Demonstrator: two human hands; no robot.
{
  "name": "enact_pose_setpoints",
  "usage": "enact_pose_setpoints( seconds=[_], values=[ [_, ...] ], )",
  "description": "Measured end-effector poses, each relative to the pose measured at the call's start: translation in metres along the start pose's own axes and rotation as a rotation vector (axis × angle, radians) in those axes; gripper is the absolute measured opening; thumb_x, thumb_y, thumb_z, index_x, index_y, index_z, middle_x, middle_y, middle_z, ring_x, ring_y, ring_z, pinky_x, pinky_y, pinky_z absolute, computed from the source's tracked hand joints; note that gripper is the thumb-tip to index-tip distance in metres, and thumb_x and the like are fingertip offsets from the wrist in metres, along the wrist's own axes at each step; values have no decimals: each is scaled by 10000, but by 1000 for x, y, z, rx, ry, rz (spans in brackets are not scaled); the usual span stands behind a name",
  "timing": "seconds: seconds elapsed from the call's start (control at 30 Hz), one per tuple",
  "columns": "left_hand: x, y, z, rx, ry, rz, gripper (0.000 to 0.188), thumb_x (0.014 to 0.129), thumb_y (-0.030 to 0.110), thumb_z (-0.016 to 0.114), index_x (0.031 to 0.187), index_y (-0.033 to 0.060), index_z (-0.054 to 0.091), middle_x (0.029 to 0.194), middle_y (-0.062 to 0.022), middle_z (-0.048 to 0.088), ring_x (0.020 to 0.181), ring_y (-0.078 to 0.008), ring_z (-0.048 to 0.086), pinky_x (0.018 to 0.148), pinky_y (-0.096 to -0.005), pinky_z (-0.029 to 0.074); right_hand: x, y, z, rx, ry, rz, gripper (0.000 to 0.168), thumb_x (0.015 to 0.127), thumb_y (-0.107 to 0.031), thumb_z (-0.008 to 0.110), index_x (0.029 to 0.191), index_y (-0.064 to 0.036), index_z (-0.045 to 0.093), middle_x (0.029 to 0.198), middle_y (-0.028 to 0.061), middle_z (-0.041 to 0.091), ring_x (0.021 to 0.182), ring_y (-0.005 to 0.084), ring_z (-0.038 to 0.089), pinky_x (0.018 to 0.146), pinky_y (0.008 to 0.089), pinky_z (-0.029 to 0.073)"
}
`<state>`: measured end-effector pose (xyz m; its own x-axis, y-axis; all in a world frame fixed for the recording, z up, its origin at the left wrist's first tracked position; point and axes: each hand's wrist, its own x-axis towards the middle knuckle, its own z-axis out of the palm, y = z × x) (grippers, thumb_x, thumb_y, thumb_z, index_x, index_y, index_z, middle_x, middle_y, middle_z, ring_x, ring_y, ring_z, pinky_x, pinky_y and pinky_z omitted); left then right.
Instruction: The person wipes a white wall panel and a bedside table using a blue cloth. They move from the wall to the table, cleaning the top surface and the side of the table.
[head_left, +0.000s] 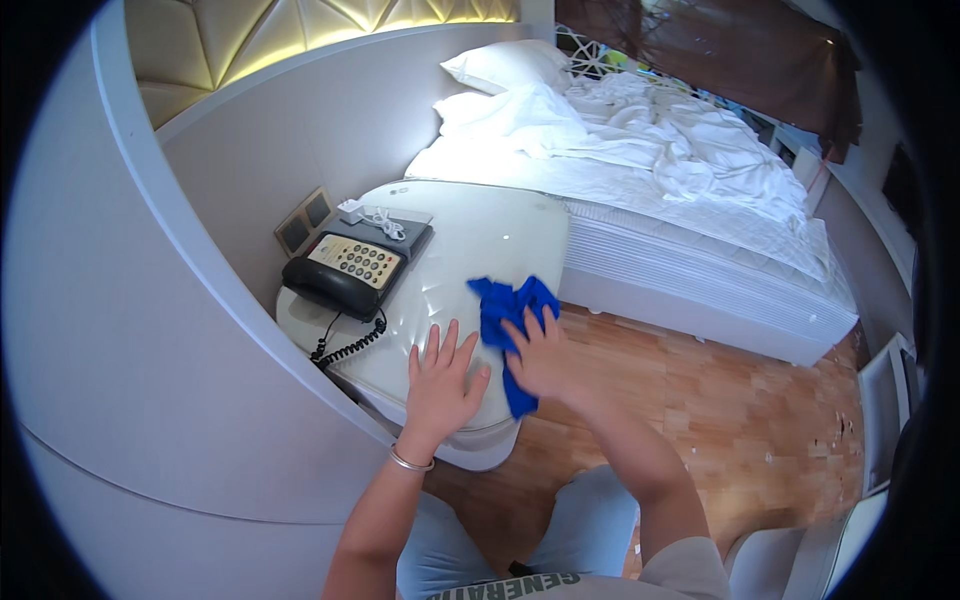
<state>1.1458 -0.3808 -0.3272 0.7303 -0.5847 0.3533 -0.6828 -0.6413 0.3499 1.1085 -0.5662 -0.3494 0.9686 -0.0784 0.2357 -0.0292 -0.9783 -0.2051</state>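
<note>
A glass-topped bedside table (480, 225) stands before me. My left hand (444, 379), with a bangle at its wrist, hovers over or rests on the front part of the glass, fingers spread and holding nothing. Under my right hand (541, 356) lies a crumpled blue cloth (499, 315); the palm presses on it near the table's right edge, and one end hangs towards the front rim. To the left sits a black corded telephone (352, 266) with a cream keypad, its coiled cord trailing to the table's edge. A white charger with a bundled cable (384, 223) lies on a grey box behind it.
A bed (697, 225) with rumpled white sheets and a pillow (510, 64) adjoins the table's far right side. A pale panel (187, 360) closes off the left. Wall sockets (306, 220) sit behind the telephone. Small scraps litter the wood floor (720, 405) at right.
</note>
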Motion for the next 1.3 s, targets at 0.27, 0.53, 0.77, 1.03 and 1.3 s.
enact_pose_setpoints(
  seconds=[0.27,0.53,0.77,1.03,1.3],
  values=[
    [-2,-1,6,-17,23,175,526,880,412,463,1325,130,452,1440,-148,317,1338,-359,256,1070,-542,166,-53,-51,4,112,90,109,625,843,-411,502,1332,-37,400,1384,342,237,1264,580,160,1048,597,176],
    [1,9,8,-33,-153,211,557,890,402,460,1364,118,387,1448,-183,280,1338,-401,231,1052,-578,166,17,-21,5,120,-28,371,692,810,-503,503,1394,-166,346,1451,274,164,1288,573,104,1077,565,123],
    [63,55,42,5,-247,253,696,896,412,457,1406,4,216,1427,-298,205,1324,-476,180,1045,-571,188,90,76,66,103,99,178,736,772,-568,546,1375,-186,369,1453,231,184,1260,581,163,1039,558,258],
    [167,81,104,137,-170,113,725,879,422,498,1418,38,203,1422,-312,192,1287,-512,228,1022,-570,241,165,146,38,371,294,187,669,749,-499,608,1272,-97,498,1402,235,305,1253,559,189,1045,525,251],
    [217,90,135,354,-209,-301,648,908,396,455,1406,37,247,1425,-285,228,1319,-474,209,1075,-516,180,262,214,4,187,-117,82,740,799,-591,455,1396,-164,363,1469,160,253,1371,389,127,1107,469,126]
  ],
)
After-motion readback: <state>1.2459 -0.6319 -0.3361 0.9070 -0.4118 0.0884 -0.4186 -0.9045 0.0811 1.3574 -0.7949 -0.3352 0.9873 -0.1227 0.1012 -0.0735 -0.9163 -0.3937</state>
